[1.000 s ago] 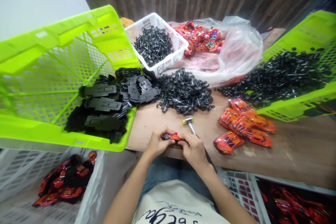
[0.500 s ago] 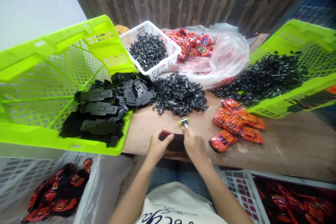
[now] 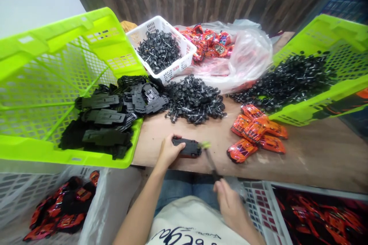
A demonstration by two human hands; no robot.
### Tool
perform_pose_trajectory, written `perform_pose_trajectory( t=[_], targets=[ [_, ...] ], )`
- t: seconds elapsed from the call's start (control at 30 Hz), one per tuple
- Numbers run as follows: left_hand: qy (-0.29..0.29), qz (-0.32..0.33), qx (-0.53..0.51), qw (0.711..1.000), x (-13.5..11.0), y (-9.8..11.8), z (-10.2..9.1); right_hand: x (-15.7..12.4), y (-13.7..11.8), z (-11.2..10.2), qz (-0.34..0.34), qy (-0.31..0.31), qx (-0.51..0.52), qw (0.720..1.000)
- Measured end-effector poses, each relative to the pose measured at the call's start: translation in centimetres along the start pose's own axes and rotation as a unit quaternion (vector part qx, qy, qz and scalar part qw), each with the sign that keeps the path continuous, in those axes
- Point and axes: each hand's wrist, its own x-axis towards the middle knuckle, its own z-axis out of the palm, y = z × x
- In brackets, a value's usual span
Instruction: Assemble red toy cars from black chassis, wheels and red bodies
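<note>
My left hand [image 3: 168, 151] holds a toy car [image 3: 187, 147] upside down on the wooden table [image 3: 301, 153], its black base facing up. My right hand [image 3: 230, 208] is drawn back near my lap and grips the dark handle of a small hammer [image 3: 209, 157]. The hammer's yellow-green head, blurred by motion, sits just right of the car. A pile of black wheel axles [image 3: 195, 100] lies beyond the car. Several orange car bodies [image 3: 255, 132] lie to the right.
A tilted green crate [image 3: 57, 84] on the left spills black chassis plates [image 3: 106, 122]. A white basket [image 3: 161, 48] of wheels and a plastic bag [image 3: 247, 57] of red cars stand behind. Another green crate [image 3: 330, 72] holds wheels on the right. Bins of finished cars [image 3: 60, 206] sit below.
The car was turned over, black base up. My right hand let go of it, took the hammer's handle and pulled back towards my lap. The hammer head now is beside the car.
</note>
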Motion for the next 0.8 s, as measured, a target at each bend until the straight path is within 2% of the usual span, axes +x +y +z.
perform_pose_trajectory(
  t=[0.07,0.23,0.33,0.43,0.5,0.6,0.7,0.8],
  targets=[
    [-0.002,-0.002,0.003,1.0,0.0,0.0,0.1,-0.6,0.5,0.3,0.017,-0.029,-0.023,0.999],
    [-0.009,0.006,0.032,0.999,0.0,0.7,-0.8,0.1,1.5,0.1,0.002,-0.028,-0.089,0.996],
    [0.017,0.093,0.065,0.993,0.0,2.6,-2.4,2.1,1.5,-0.1,-0.003,-0.022,-0.188,0.982],
    [0.008,0.215,0.094,0.972,-0.4,5.4,-3.5,5.2,-0.2,0.0,-0.023,0.059,-0.27,0.961],
    [-0.038,0.277,0.107,0.954,-0.9,7.0,-3.5,7.4,-2.2,0.1,-0.106,0.094,-0.234,0.962],
    [-0.104,0.318,0.093,0.938,-1.6,8.2,-3.0,9.9,-5.3,-0.2,-0.254,0.054,-0.094,0.961],
    [-0.109,0.311,0.077,0.941,-2.0,7.8,-2.7,11.1,-6.7,-0.7,-0.289,0.019,-0.009,0.957],
    [-0.08,0.286,0.091,0.95,-2.1,6.7,-2.3,11.4,-6.5,-0.7,-0.305,-0.005,-0.011,0.952]
  ],
)
